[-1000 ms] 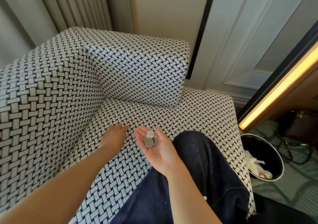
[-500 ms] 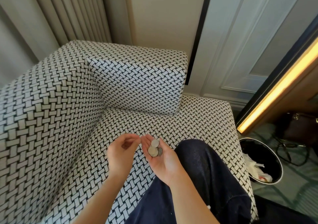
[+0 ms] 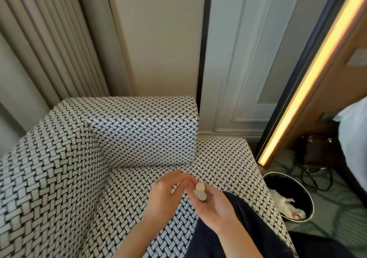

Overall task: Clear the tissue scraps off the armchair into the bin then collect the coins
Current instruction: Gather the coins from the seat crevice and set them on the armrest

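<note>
Several silver coins [image 3: 200,192] lie stacked on the fingers of my right hand [image 3: 215,208], which is held palm up over the armchair seat [image 3: 222,158]. My left hand [image 3: 166,194] is beside it, its fingers stretched across to the tips of the right fingers, next to the coins. Whether it touches a coin I cannot tell. The black round bin [image 3: 310,206] stands on the floor to the right of the armchair, with white tissue scraps [image 3: 286,203] inside. No scraps show on the black-and-white woven seat.
My leg in dark trousers [image 3: 254,234] rests on the seat's right part. The backrest [image 3: 143,134] and the left arm [image 3: 49,168] enclose the seat. A brown bag [image 3: 315,148] and cords lie on the floor behind the bin, below a lit strip [image 3: 309,79].
My left hand lifted off the seat and came over to the right hand's fingertips. Both hands shifted to the right, and the view tilted upward.
</note>
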`<state>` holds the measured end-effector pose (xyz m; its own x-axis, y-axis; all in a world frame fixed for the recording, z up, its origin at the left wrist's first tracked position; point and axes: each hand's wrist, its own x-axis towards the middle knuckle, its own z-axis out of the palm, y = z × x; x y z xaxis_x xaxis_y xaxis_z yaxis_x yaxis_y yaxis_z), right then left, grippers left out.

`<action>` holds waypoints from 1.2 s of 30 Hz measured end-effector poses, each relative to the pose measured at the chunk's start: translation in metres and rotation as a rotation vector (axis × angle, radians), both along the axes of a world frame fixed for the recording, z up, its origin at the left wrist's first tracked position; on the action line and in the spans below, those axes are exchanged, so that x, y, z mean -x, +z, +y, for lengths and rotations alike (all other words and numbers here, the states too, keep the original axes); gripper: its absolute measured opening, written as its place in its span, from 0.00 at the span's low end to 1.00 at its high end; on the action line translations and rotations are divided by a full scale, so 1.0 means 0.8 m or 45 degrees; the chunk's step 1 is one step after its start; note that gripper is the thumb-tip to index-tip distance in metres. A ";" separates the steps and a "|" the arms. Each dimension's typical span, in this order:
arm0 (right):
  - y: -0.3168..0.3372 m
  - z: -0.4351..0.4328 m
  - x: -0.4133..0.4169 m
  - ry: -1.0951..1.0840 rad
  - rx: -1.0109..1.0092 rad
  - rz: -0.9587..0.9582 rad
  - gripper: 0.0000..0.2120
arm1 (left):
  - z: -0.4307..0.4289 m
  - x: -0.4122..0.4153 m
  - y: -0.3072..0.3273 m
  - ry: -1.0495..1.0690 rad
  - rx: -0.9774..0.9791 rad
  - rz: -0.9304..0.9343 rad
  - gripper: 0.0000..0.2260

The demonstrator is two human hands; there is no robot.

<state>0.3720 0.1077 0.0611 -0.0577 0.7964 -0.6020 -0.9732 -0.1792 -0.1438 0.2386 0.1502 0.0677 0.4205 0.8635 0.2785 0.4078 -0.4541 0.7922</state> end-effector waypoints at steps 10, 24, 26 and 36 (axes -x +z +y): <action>0.110 0.071 -0.074 -0.141 -0.185 -0.148 0.16 | 0.184 -0.005 0.067 0.080 0.046 0.156 0.14; 0.148 0.278 -0.090 0.302 -0.241 -0.416 0.22 | 0.345 -0.027 0.038 0.552 -0.187 0.676 0.26; 0.146 0.307 -0.090 0.381 -0.225 -0.464 0.23 | 0.343 -0.026 0.037 0.577 -0.237 0.634 0.28; 0.127 0.391 -0.089 0.779 -0.158 -0.647 0.25 | 0.342 -0.027 0.023 0.717 -0.529 0.432 0.20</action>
